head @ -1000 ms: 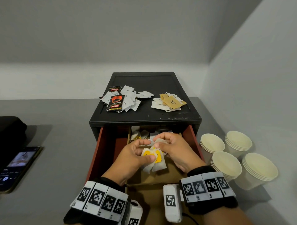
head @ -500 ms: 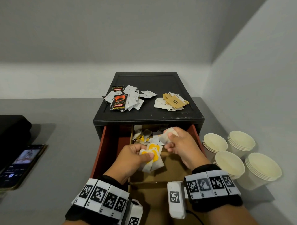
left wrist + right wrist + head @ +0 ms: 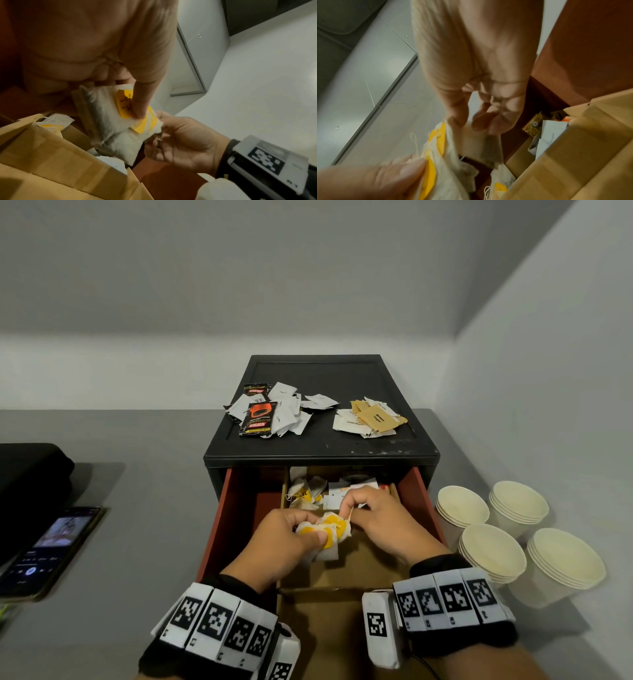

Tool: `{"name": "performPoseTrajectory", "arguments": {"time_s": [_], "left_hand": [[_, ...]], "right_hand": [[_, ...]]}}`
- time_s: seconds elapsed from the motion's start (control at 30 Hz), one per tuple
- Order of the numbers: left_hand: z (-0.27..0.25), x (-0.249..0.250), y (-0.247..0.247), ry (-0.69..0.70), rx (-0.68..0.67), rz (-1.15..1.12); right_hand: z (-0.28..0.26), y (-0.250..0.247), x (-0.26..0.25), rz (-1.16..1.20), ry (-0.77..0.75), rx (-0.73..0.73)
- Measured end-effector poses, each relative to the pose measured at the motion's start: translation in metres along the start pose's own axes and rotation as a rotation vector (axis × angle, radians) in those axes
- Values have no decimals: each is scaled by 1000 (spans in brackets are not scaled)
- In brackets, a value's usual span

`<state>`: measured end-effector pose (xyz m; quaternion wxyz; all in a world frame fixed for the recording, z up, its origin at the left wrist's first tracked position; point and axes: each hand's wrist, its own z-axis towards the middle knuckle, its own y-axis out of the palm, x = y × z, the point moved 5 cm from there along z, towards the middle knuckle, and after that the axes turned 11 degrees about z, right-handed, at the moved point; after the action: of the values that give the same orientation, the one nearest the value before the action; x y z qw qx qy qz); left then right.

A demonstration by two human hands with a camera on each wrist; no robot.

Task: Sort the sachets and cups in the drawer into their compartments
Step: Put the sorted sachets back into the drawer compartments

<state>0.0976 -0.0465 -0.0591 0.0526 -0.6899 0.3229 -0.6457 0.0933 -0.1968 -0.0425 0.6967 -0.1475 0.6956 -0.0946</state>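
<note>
- The drawer [image 3: 219, 529] is standing pulled out of the black cabinet [image 3: 322, 446], and you are working over its middle cardboard compartment.
- Four stacks of paper cups [image 3: 493, 553] are sitting on the counter just right of the drawer, not yet in any compartment; sachet piles [image 3: 270, 414] are lying on the cabinet top behind the drawer.
- Your left hand [image 3: 284, 539] is clamping a bunch of yellow-tagged tea bags [image 3: 327, 534] above the drawer, thumb pressing the tags.
- Your right hand [image 3: 380, 522] is pinching the bunch's edge with thumb and forefinger; I cannot tell whether it is adding a bag or pulling one.
- Risk, in my judgement: strings are trailing loose, so a tug is likely to snag and drag bags into the wrong compartment; a loosened thumb is likely to spill the bunch.
</note>
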Motion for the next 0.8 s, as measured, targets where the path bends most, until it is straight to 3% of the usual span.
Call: {"name": "performPoseTrajectory", "arguments": {"time_s": [0.1, 0.23, 0.37, 0.57, 0.8], "left_hand": [[-1, 2, 4, 38, -21, 18], [1, -1, 2, 25, 46, -12], [3, -2, -1, 12, 109, -113], [3, -2, -2, -19, 131, -298], [6, -1, -2, 0, 91, -199]], "right_hand": [[-2, 12, -5, 95, 16, -121], [-4, 16, -4, 302, 64, -153], [-3, 12, -4, 134, -21, -85], [1, 3, 2, 121, -69, 5], [0, 4, 0, -20, -58, -32]]}}
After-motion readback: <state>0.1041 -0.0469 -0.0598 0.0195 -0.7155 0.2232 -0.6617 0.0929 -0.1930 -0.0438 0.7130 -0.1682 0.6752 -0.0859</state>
